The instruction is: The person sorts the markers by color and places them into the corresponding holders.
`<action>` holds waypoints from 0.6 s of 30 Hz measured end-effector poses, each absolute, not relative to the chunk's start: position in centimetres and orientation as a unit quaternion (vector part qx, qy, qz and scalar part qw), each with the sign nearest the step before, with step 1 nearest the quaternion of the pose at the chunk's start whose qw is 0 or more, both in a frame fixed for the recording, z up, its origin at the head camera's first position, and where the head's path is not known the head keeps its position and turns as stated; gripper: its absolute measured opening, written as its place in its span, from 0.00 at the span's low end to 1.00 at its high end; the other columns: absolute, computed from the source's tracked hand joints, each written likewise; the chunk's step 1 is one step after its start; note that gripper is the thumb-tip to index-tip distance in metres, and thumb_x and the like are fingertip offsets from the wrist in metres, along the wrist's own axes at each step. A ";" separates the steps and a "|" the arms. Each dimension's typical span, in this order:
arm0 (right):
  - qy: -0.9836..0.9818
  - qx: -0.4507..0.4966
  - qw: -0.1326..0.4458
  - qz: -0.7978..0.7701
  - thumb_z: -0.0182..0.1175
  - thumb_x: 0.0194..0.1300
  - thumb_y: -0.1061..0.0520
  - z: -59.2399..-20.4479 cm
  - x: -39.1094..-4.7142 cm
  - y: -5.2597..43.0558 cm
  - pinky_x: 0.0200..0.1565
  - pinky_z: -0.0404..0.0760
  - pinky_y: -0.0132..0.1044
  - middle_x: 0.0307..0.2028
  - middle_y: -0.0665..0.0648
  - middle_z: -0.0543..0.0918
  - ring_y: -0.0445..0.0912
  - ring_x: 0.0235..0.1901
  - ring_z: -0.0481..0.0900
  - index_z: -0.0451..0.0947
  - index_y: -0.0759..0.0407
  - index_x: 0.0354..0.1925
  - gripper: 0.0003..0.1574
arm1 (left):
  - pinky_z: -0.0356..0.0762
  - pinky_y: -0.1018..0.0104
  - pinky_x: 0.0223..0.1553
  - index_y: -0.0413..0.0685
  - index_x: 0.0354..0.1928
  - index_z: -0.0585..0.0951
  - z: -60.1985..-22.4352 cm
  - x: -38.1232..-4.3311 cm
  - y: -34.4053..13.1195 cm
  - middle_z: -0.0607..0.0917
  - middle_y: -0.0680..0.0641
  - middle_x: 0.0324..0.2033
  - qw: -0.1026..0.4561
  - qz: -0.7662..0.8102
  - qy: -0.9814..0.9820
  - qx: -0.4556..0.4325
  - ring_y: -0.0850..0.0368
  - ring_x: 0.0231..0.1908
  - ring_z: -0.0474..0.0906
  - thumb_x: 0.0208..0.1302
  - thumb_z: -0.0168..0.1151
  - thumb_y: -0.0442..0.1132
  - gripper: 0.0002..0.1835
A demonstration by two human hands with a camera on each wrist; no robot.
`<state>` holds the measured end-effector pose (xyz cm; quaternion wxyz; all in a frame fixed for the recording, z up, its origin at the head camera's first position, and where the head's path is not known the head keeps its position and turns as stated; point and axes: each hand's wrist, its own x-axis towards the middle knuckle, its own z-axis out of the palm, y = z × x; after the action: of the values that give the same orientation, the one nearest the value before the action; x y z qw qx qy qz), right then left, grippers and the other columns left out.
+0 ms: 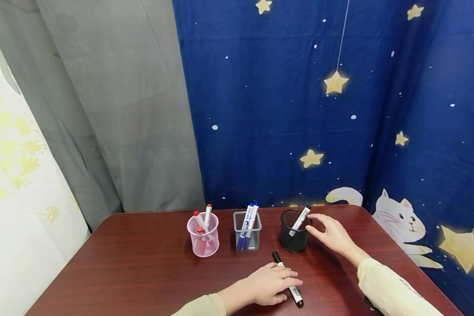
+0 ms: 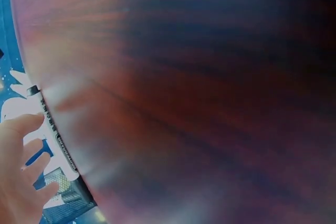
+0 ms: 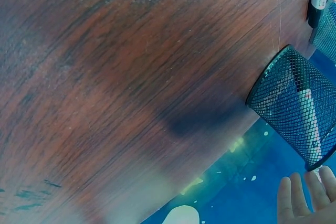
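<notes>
A black-capped whiteboard marker lies slantwise on the table, partly covered by my left hand. In the left wrist view the fingers are spread beside the marker; I cannot tell whether they touch it. My right hand is at the right side of the black mesh pen cup, thumb and fingers apart near the rim. Another black-capped marker leans inside that cup. In the right wrist view, fairly straight fingers show beside the mouth of the cup.
A pink mesh cup with red-capped markers stands at the left. Between it and the black cup is a grey square mesh holder with two blue-capped markers. Curtains hang behind the brown table.
</notes>
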<state>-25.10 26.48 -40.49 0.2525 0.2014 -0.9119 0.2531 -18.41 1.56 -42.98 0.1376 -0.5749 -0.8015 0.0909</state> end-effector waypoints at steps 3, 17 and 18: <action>-0.911 0.202 0.254 0.253 0.62 0.54 0.49 -40.5 -25.1 26.5 0.37 0.73 0.46 0.43 0.58 0.78 0.49 0.37 0.76 0.75 0.59 0.47 0.24 | 0.60 0.66 0.51 0.62 0.59 0.68 -43.1 -18.3 1.6 0.69 0.59 0.55 0.136 0.101 -0.804 -0.570 0.65 0.55 0.62 0.56 0.58 0.50 0.27; -0.912 0.201 0.252 0.254 0.62 0.54 0.49 -40.4 -25.0 26.4 0.36 0.73 0.44 0.43 0.58 0.78 0.49 0.36 0.76 0.75 0.58 0.47 0.23 | 0.61 0.72 0.42 0.69 0.43 0.77 -43.8 -18.6 1.7 0.73 0.65 0.34 0.217 0.154 -0.772 -0.577 0.69 0.38 0.67 0.52 0.59 0.48 0.14; -0.912 0.201 0.253 0.254 0.62 0.54 0.49 -40.4 -25.0 26.4 0.35 0.73 0.44 0.43 0.58 0.78 0.49 0.36 0.76 0.75 0.58 0.47 0.23 | 0.61 0.72 0.40 0.69 0.41 0.78 -43.8 -18.6 1.7 0.73 0.65 0.32 0.224 0.157 -0.769 -0.578 0.69 0.36 0.67 0.52 0.59 0.48 0.12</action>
<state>-24.96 26.43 -40.41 0.2528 0.2009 -0.9116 0.2544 -18.61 1.66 -43.76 0.2239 -0.5782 -0.7686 0.1574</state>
